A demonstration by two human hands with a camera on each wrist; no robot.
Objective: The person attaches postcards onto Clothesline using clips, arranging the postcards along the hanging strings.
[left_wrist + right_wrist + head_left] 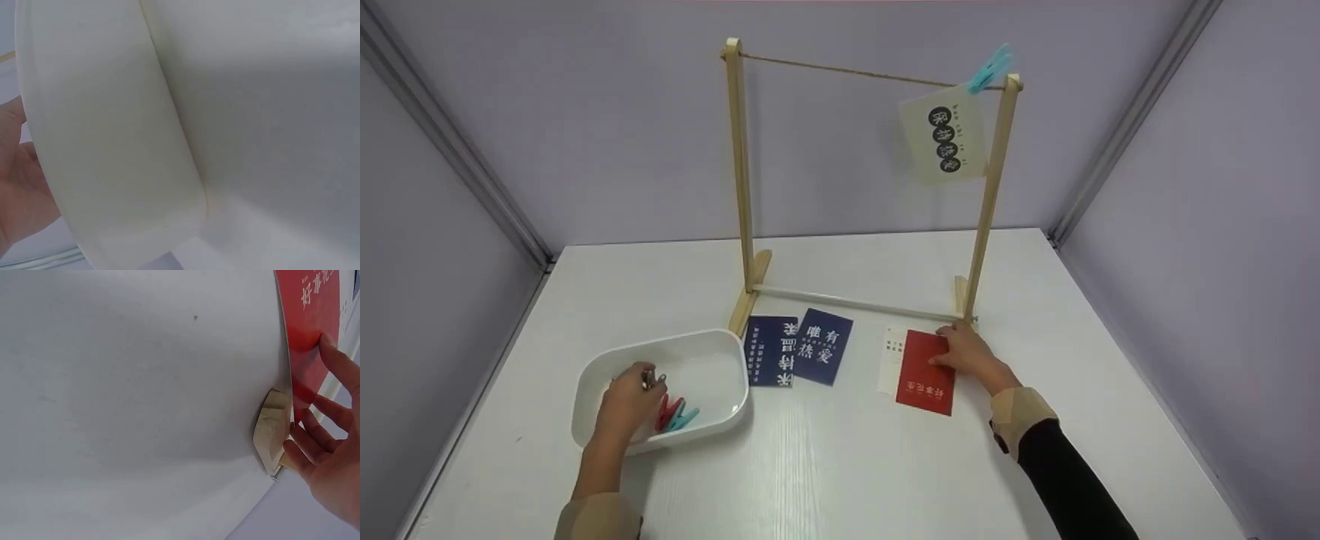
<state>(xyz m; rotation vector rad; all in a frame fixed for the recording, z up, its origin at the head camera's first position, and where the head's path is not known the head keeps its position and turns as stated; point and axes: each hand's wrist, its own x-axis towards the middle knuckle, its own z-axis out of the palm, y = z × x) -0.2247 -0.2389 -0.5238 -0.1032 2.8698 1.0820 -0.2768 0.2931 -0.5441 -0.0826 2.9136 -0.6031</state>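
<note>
My left hand (630,397) is inside a white plastic basin (585,375), its fingers pinching a small grey clip (650,379). Below the fingertips lie a red clothespin (667,414) and a light-blue clothespin (682,418). In the left wrist view the basin wall (112,135) hides the fingertips, leaving part of the left hand (25,185) visible. My right hand (969,351) pinches the upper right edge of a red card (924,375); its thumb (337,363) rests on the printed face, with other fingers at the edge. A white card (891,361) lies partly under it.
A wooden frame (739,165) stands behind, with a twine line (840,70) across its top. A light-blue clothespin (990,69) holds a cream card (949,139) there. Two dark-blue cards (771,351) (823,346) lie beside the basin. Grey walls surround the white table (840,465).
</note>
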